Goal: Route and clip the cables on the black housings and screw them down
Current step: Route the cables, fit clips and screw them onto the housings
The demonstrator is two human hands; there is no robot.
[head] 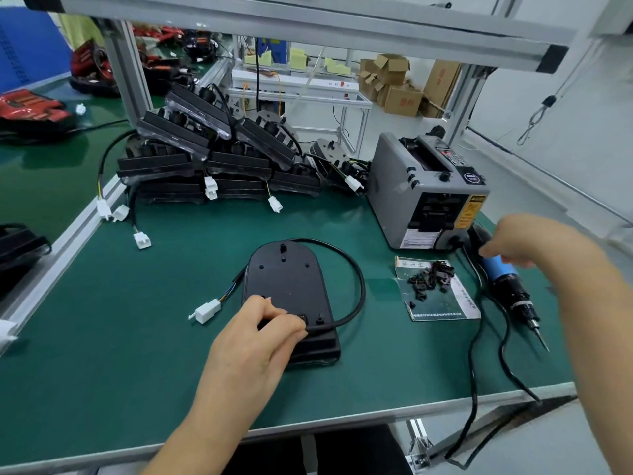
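A black housing (291,289) lies flat on the green mat in front of me. Its black cable (356,279) loops out to the right and back to the near end, and a white connector (207,310) lies at its left side. My left hand (253,341) rests on the housing's near end, fingers curled and pinching the cable there. My right hand (520,241) hovers over the blue handle of the electric screwdriver (510,286), which lies on the mat at the right; its fingers are blurred, and whether they touch the tool is unclear.
Small black clips (431,277) lie heaped on a paper sheet right of the housing. A grey tape dispenser (424,190) stands behind it. Several more black housings (212,156) with cables are stacked at the back. The screwdriver cord (474,371) trails over the table's front edge.
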